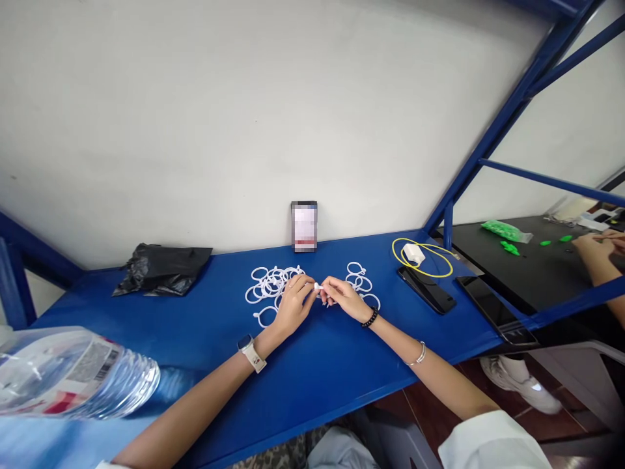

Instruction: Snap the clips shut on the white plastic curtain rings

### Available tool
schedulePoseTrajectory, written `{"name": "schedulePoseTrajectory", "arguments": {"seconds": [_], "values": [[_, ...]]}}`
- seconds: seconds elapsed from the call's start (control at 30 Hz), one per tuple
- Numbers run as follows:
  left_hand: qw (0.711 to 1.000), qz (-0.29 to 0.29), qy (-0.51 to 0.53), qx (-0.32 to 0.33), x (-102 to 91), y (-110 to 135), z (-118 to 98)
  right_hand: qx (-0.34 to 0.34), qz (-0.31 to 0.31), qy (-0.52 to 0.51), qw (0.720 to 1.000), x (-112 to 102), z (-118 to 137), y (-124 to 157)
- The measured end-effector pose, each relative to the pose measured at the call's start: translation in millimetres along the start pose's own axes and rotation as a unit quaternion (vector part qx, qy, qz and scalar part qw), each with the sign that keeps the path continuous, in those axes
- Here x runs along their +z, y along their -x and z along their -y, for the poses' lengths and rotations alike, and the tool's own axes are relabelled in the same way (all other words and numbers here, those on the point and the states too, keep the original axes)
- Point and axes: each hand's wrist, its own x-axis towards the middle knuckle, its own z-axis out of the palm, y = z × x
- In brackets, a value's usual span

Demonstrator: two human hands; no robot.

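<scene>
My left grip (295, 299), a small white piece (318, 286), my right grip (346, 297): all meeting over the blue table (312, 365)!
Far left there's a clear bottle (85, 374), next a crumpled black bag (168, 268), then the bigger heap of white rings (275, 281) right beside my left grip, which is narrow, pinching the small white piece; my right grip pinches it from the other side, with a smaller group of rings (364, 290) just beyond, then a yellow cord (430, 275) and a dark phone (426, 290).
</scene>
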Motion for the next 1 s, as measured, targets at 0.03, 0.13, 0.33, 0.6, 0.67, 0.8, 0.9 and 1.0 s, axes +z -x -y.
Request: {"name": "schedulePoseTrajectory", "arguments": {"seconds": [0.03,0.13,0.33,0.6,0.67,0.8,0.9,1.0], "values": [[1.000,0.002,0.017,0.000,0.3,0,-1,0.002,0.004,0.012,1.000,0,1,0],[0.997,0.011,0.075,-0.019,0.4,-1,-2,0.013,0.006,0.023,1.000,-2,-1,0],[0.968,0.072,0.201,-0.135,-5.3,-6,-11,0.043,0.035,-0.045,0.997,-8,-5,-3],[0.842,0.147,0.461,-0.239,-10.5,-12,-19,0.096,0.092,-0.199,0.971,-7,5,1],[0.793,0.159,0.525,-0.264,-11.3,-12,-19,0.087,0.091,-0.213,0.969,-6,4,2],[0.733,0.176,0.591,-0.288,-12.4,-12,-18,0.092,0.081,-0.286,0.951,-3,-3,3],[0.710,0.180,0.618,-0.285,-13.5,-12,-20,0.093,0.081,-0.339,0.933,1,-5,3],[0.689,0.158,0.652,-0.274,-15.2,-15,-23,0.071,0.072,-0.391,0.915,5,-1,4]]}}
